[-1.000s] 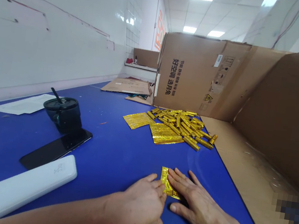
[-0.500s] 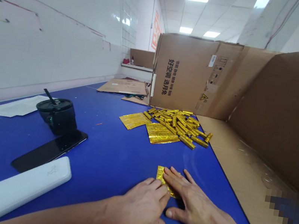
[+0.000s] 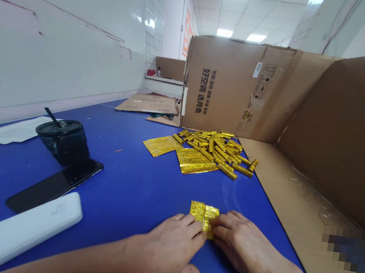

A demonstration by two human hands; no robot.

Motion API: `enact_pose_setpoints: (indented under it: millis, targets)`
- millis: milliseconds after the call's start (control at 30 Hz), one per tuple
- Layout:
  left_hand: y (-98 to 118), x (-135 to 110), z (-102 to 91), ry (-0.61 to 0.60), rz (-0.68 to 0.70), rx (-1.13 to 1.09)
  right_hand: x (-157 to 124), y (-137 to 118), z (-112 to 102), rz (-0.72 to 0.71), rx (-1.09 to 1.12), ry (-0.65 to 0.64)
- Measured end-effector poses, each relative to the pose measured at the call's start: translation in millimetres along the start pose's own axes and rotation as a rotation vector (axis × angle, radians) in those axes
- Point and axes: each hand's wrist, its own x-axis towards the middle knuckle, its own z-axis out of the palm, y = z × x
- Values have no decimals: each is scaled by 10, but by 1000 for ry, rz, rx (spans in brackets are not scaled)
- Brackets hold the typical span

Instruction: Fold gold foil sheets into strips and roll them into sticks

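A big cardboard box (image 3: 231, 89) stands at the back of the blue desk (image 3: 126, 183). Black words on the box say 好空调 选月兔, and a yellow warning sign (image 3: 248, 115) is on it too. A heap of gold foil sticks (image 3: 211, 148) lies just in front of the box. Closer in, a flat gold foil piece (image 3: 203, 216) lies between the two hands. The left hand (image 3: 168, 249) reaches from the left, and its fingers (image 3: 189, 226) touch the foil's low edge. The right hand (image 3: 245, 243) lies low, and its fingers (image 3: 222, 223) press the foil's right side. Both hands are loose and flat, not pinching.
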Motion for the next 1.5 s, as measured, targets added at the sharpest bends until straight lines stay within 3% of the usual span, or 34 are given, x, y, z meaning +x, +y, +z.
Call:
enact_pose_setpoints:
  millis: [333,700,900,1167,1500]
  targets:
    - [-25,45,28,20,0,25,3,-9,19,-12,-110,-18]
    - [-54,76,48,53,-22,0,-6,-18,39,-8,-89,8]
    - [-79,173,100,118,-78,-45,3,44,-9,49,32,38]
    - [-141,335,86,142,-35,-104,-19,61,-37,78,118,12]
    - [-127,200,108,191,-154,-153,31,12,94,20,-9,100]
